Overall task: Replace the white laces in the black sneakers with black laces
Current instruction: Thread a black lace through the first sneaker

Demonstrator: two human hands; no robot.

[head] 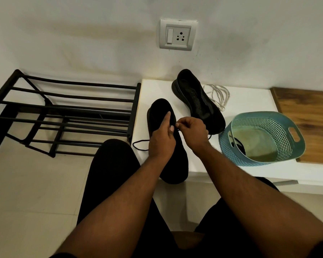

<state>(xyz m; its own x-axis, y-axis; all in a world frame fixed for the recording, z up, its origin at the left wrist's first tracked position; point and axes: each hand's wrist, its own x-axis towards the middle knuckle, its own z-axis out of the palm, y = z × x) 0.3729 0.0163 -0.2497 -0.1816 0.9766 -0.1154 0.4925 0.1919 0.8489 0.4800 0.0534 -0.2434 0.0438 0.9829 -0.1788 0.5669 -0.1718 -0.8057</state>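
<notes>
— Where does the near sneaker lie from your hands?

— Right under them, at the front-left part of the white bench top. Its long axis runs from the front edge, which one end overhangs, back toward the wall. Your left hand rests on top of it, index finger stretched along that axis and the other fingers curled over the upper, steadying it.

— And the right?

— Your right hand comes in from the right, thumb and forefinger closed in a pinch on the black lace just beside your left thumb. It's the nearer hand for feeding the tip. One slack loop trails off the shoe's left side by the bench's left edge.

— Which eyelet?

— I can't tell; black on black hides it.

— The rest?

— The second sneaker lies unlaced toward the back edge, the white laces heaped just beside it. The blue basket sits near the front edge, to your right; something dark lies inside.
</notes>
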